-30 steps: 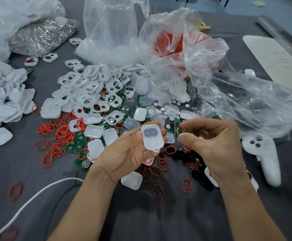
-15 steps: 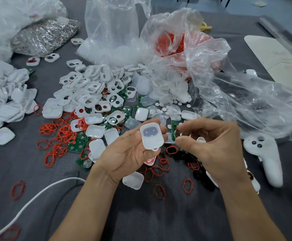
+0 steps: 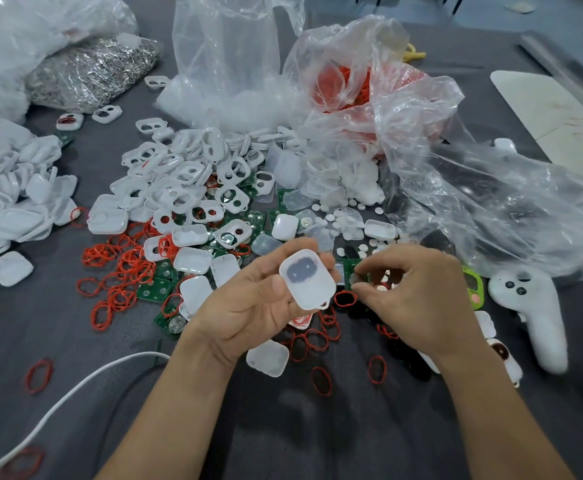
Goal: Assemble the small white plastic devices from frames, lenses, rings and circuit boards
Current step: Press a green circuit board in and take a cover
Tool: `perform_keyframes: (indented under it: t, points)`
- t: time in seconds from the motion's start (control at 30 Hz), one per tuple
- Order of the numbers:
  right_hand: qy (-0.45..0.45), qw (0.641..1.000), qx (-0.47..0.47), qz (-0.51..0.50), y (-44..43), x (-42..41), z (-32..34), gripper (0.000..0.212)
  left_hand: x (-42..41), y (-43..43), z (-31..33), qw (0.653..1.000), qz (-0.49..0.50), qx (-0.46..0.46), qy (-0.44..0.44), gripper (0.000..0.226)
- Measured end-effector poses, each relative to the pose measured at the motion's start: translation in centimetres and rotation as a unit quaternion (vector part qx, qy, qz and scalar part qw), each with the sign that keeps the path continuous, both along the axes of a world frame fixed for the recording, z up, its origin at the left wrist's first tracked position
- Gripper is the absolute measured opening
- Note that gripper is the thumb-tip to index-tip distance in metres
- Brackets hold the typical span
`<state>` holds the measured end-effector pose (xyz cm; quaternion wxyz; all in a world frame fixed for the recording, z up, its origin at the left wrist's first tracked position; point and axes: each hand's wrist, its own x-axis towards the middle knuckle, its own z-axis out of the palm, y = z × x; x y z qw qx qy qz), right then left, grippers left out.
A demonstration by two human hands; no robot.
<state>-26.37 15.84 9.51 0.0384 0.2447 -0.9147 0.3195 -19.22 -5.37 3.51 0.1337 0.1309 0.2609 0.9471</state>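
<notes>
Holding a small white case point(image 3: 307, 280) between thumb and curled fingers, the left hand point(image 3: 248, 313) hangs just above the grey bench point(image 3: 283, 427). The dark two-lobed window of the case faces up toward the camera. Just to its right, the right hand point(image 3: 421, 303) has thumb and forefinger pinched together on a small piece point(image 3: 355, 279), possibly a clear lens, though it is too small and blurred to be sure. That pinch sits close beside the edge of the case, and the two hands do not touch.

Left of the left hand lies a scatter of red rings point(image 3: 120, 271) mixed with green circuit boards point(image 3: 153, 289). Beyond both hands is a heap of white frames point(image 3: 186, 181), and farther off are crumpled clear plastic bags point(image 3: 491, 202), one holding more red rings. A translucent cover point(image 3: 267, 356) lies by the left wrist. A white cable point(image 3: 58, 403) curves along the bench left of the left forearm. Right of the right hand rests a white controller point(image 3: 532, 313).
</notes>
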Motion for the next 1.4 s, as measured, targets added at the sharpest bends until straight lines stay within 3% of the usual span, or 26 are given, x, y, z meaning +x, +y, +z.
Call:
perform_keyframes:
  t: [0.1,0.2,0.5,0.73,0.8,1.1,1.23,1.4]
  points:
    - [0.012,0.994,0.112,-0.002,-0.3,-0.4,-0.4,0.011,0.0,0.0,0.0,1.000,-0.004,0.001,0.011,0.046]
    - [0.020,0.989,0.144,0.000,-0.7,-0.5,-0.9,0.009,-0.1,0.0,0.2,1.000,-0.005,0.003,0.018,0.045]
    - [-0.046,0.994,0.099,-0.005,-0.8,-0.5,-0.6,0.011,0.1,-0.3,0.4,1.000,0.001,-0.027,0.005,0.042]
    - [-0.021,0.990,-0.137,-0.008,-0.8,0.6,3.6,0.020,0.5,-0.4,0.1,0.999,-0.006,0.014,-0.038,0.040]
    - [-0.012,0.986,-0.162,0.026,-1.2,1.2,5.3,0.020,0.4,-0.3,0.1,0.998,-0.023,0.036,-0.036,0.040]
    - [0.065,0.992,-0.045,0.098,-3.5,2.6,6.1,0.016,0.0,0.4,0.5,0.993,0.037,-0.050,-0.101,0.049]
    - [0.084,0.991,-0.027,0.103,-3.8,3.0,5.7,0.015,0.0,0.5,0.4,0.990,0.046,-0.067,-0.113,0.060]
    - [0.066,0.992,-0.030,0.102,-3.6,2.9,5.2,0.015,0.0,0.6,0.6,0.991,0.036,-0.095,-0.091,0.056]
